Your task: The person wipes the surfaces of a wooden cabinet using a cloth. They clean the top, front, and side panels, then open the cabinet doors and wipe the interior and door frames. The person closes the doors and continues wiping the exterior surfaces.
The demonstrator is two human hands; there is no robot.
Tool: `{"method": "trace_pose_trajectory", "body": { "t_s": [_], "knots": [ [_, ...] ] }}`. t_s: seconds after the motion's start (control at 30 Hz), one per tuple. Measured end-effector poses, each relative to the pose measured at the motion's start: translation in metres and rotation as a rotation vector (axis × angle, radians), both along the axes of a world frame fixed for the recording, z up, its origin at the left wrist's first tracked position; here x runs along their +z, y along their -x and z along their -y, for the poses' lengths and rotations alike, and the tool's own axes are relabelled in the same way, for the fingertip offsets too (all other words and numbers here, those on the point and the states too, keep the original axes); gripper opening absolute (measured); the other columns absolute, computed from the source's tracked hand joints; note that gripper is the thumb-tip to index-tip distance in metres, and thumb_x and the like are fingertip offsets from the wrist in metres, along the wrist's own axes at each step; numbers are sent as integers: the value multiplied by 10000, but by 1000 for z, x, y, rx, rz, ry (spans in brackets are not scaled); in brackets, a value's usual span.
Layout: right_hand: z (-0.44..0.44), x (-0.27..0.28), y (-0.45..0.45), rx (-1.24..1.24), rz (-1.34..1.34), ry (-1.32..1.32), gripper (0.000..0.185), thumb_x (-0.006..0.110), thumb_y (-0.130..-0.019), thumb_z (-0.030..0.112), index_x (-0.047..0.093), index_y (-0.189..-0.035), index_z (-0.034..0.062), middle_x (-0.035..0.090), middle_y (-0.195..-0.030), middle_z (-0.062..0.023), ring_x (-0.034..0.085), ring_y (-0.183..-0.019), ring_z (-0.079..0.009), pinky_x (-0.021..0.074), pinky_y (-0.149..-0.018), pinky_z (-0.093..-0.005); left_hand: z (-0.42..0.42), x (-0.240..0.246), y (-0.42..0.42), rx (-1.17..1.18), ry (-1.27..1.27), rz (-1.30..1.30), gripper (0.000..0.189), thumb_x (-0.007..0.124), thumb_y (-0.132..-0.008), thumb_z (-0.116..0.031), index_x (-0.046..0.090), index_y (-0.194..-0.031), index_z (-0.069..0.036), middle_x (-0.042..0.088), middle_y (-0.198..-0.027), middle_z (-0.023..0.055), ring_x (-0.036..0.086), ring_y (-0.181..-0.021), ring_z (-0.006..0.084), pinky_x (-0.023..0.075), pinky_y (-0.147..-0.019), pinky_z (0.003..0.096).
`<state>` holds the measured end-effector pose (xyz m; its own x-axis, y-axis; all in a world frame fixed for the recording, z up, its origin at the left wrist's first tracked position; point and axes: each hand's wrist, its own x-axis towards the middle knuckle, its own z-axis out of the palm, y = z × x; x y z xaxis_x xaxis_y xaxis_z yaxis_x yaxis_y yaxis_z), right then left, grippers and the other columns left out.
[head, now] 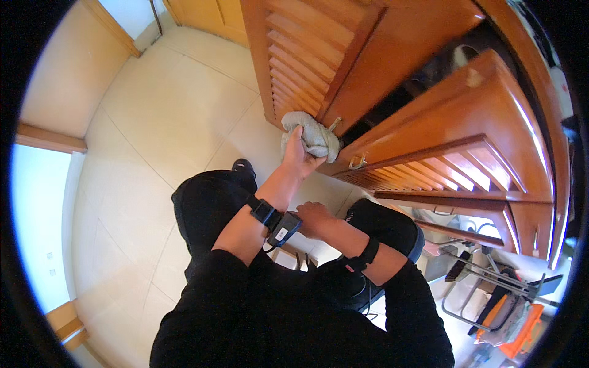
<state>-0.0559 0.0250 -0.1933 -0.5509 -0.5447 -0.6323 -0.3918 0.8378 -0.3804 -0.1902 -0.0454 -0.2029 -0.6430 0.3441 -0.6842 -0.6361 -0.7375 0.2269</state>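
My left hand (300, 158) grips a folded grey-green cloth (317, 133). The cloth lies against the lower corner of a wooden louvred cabinet door (363, 60), right beside its small metal handle (335, 124). That door stands ajar. A second louvred door (441, 124), also ajar, has its own metal handle (357, 161) just right of the cloth. My right hand (316, 220) is curled into a loose fist over the gap between my knees, with nothing visible in it. Its fingertips are hidden. Both forearms wear black straps, the left with a small black box (284, 229).
Between the doors shows the cabinet's dark inside (405, 92). A drawer or shelf front (460, 230) lies below the right door. To the lower right stands a metal-framed folding rack or chair (478, 285) with orange items (522, 329). Pale floor tiles (184, 96) spread to the left.
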Motion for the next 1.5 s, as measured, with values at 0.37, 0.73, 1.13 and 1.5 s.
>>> {"method": "trace_pose_trajectory", "body": {
  "t_s": [0.37, 0.73, 1.13, 1.5],
  "knots": [
    [2, 8, -5, 66, -7, 0, 298, 630, -797, 233, 631, -1070, 113, 654, -1000, -134, 604, -987, -319, 488, -822, -428, -1, 11, -6, 27, 121, -213, 328, 684, -848, -173, 524, -1118, -79, 591, -1078, 63, 584, -998, 233, 515, -867, 438],
    [8, -20, -10, -45, 10, 122, 187, 563, -784, 196, 684, -863, 77, 663, -914, -137, 604, -940, -316, 484, -793, -409, -24, 5, -8, 154, 276, -234, 248, 743, -797, -122, 587, -972, -43, 636, -915, 53, 623, -753, 179, 539, -620, 312],
    [3, -41, -11, -34, -17, 176, 178, 644, -693, 226, 676, -834, 121, 661, -922, -117, 605, -939, -311, 491, -794, -410, -28, 0, -10, 159, 378, -262, 333, 782, -767, -187, 570, -970, -29, 628, -870, 62, 605, -674, 174, 488, -532, 314],
    [-2, -39, -7, -75, -67, 33, 220, 637, -687, 197, 674, -892, 127, 659, -929, -124, 617, -924, -304, 500, -811, -401, -21, -23, -7, -69, 705, -137, 365, 789, -759, -234, 605, -970, 0, 632, -883, 82, 597, -684, 215, 476, -554, 358]
  ]
}}
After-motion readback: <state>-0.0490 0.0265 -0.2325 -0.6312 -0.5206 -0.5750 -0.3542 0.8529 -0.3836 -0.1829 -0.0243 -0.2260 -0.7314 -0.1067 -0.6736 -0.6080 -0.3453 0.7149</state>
